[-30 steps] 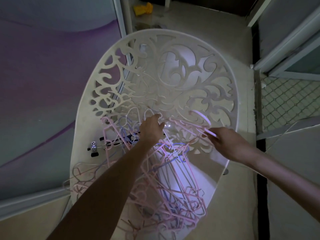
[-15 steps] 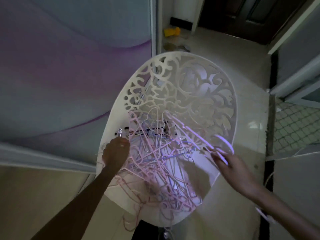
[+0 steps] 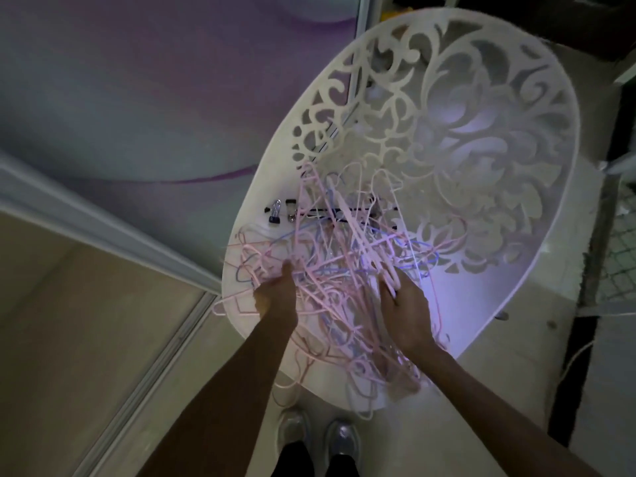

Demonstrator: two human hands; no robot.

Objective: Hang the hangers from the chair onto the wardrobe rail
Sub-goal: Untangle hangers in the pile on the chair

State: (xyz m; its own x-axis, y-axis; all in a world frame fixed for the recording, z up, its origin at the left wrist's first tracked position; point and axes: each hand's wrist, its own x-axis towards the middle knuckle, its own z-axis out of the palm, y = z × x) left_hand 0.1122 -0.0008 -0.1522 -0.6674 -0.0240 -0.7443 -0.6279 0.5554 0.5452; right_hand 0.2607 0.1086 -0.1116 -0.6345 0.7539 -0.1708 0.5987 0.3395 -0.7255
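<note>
A white chair (image 3: 537,215) with a cut-out scroll backrest stands in front of me. Its seat is covered by a tangled heap of thin pink and blue hangers (image 3: 340,270). A black clip hanger (image 3: 285,211) with metal clips lies at the back left of the heap. My left hand (image 3: 277,294) is down in the left side of the heap, fingers curled around pink hangers. My right hand (image 3: 404,304) rests on the right side, fingers closed on a few pink hangers. The wardrobe rail is out of view.
A sliding wardrobe door (image 3: 137,80) with a purple and grey pattern fills the upper left, its floor track (image 3: 144,383) running diagonally below. My shoes (image 3: 316,438) stand just in front of the chair. A mesh panel (image 3: 619,256) and a white cable (image 3: 578,356) lie at the right.
Both hands have come down and inward into the heap. The left hand left the chair's left rim; the right hand lowered its hangers onto the pile. The view tilted downward.
</note>
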